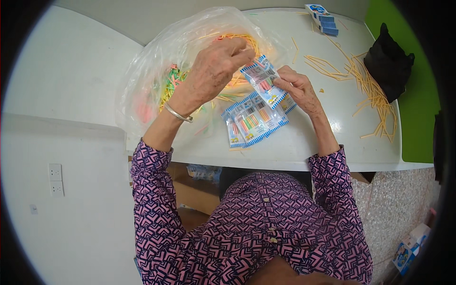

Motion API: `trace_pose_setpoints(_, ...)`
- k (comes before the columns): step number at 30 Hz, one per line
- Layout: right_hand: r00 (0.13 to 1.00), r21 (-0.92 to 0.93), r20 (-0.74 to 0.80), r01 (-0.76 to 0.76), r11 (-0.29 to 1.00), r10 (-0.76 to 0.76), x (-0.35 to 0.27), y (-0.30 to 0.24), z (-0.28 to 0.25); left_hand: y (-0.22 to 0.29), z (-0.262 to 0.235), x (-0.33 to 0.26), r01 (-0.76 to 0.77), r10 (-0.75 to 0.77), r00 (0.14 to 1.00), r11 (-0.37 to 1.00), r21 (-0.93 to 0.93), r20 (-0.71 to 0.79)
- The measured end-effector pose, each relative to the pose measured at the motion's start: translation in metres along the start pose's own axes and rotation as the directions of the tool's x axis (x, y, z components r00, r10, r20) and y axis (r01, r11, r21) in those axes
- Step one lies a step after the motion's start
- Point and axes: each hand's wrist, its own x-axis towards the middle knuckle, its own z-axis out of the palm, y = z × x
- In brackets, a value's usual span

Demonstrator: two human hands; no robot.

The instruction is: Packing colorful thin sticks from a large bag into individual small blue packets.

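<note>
My right hand [300, 89] grips a small clear packet [263, 81] with blue striped ends, thumb across its front. Pink and other coloured sticks show through the film. My left hand [216, 69], a metal bangle at its wrist, is raised beside the packet's upper end with its fingers pinched together. What those fingers hold, if anything, is hidden. Under the held packet, a few similar filled packets [251, 121] overlap on the white table. Beyond and below my left hand, a large clear plastic bag [156, 57] lies open with many thin coloured sticks [175, 78] in it.
Loose yellow sticks [375, 97] are strewn along the table's right side, beside a black bag [389, 61]. A stack of blue and white packaging [324, 21] stands at the far right. Cardboard boxes [197, 190] sit below the table's front edge [294, 166].
</note>
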Motion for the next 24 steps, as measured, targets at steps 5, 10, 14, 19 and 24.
trace_pose_setpoints(5,0.999,0.032,-0.023,-0.036,0.999,0.037,-0.001,0.002,-0.001,0.000,-0.010,0.002,-0.123,0.124,0.991,0.992,0.018,-0.045)
trace_pose_setpoints(10,0.999,0.022,-0.015,-0.029,0.999,0.029,-0.001,0.004,-0.003,-0.005,-0.021,0.001,0.019,-0.032,0.993,0.993,0.113,0.112)
trace_pose_setpoints(14,0.999,0.069,-0.010,-0.051,0.996,0.052,0.001,-0.008,0.007,0.000,-0.005,-0.006,-0.021,0.045,0.989,0.986,-0.166,0.144)
trace_pose_setpoints(19,0.987,0.202,-0.030,-0.149,0.968,0.158,-0.001,-0.011,0.007,0.009,0.019,-0.008,0.232,-0.248,0.967,0.793,-0.564,0.049)
trace_pose_setpoints(24,0.975,0.287,-0.012,-0.209,0.935,0.221,-0.001,-0.005,0.011,0.018,0.033,-0.008,0.370,-0.320,0.926,0.667,-0.647,0.199)
